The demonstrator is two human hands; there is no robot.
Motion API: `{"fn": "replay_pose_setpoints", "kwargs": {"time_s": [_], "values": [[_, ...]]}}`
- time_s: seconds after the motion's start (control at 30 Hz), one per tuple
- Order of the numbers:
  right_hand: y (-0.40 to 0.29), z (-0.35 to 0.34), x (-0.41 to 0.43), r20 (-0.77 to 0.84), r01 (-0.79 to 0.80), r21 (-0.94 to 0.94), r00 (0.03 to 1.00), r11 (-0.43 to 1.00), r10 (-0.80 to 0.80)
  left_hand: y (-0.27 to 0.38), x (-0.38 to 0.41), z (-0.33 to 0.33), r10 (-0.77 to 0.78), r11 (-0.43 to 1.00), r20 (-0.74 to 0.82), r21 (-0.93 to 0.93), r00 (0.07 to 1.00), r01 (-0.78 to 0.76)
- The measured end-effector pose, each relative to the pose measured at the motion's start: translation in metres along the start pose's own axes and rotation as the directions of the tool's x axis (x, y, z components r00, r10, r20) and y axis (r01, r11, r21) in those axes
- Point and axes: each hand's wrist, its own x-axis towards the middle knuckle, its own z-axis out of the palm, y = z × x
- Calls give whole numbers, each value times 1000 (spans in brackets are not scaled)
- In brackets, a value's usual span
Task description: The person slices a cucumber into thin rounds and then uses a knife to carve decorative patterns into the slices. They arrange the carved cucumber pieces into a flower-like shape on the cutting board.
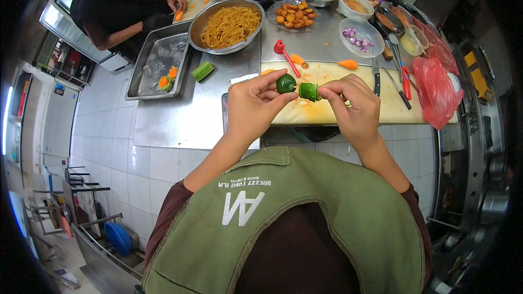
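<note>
Between the fingers of my left hand (255, 98) is a round dark-green citrus fruit (286, 84). My right hand (354, 108) pinches a short piece of cucumber (308, 91) by its right end. A thin pale stick (296, 88) spans the small gap between fruit and cucumber. Both hands are above the near edge of a yellowish cutting board (392, 110) stained orange. On the board lie a red-handled tool (289, 58), a carrot piece (348, 64), carrot scraps and a black-handled knife (376, 78).
Left stand a metal tray (135, 90) with carrot-and-cucumber pieces, a cucumber chunk (202, 71) and a steel bowl of noodles (231, 26). Behind are a plate of fried pieces (295, 15) and a bowl of shallots (361, 37). A red plastic bag (437, 90) lies right. Another person (118, 12) works at upper left.
</note>
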Motion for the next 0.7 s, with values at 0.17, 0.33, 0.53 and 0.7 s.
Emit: {"fn": "replay_pose_setpoints", "kwargs": {"time_s": [0.17, 0.33, 0.53, 0.7], "values": [[-4, 8, 1, 8, -20, 8, 1000, 1000, 20, -6, -2, -6, 35, 999, -47, 16, 998, -34], [-6, 13, 3, 11, -27, 4, 1000, 1000, 27, -10, -2, -9, 53, 998, -57, -12, 997, -54], [-6, 18, 4, 0, 31, -32, 1000, 999, -31, -13, -1, -10, 91, 994, -67, 74, 994, -86], [-4, 23, 5, -3, 29, -41, 1000, 999, -30, -18, 2, -11, 97, 995, -101, 42, 990, -94]]}}
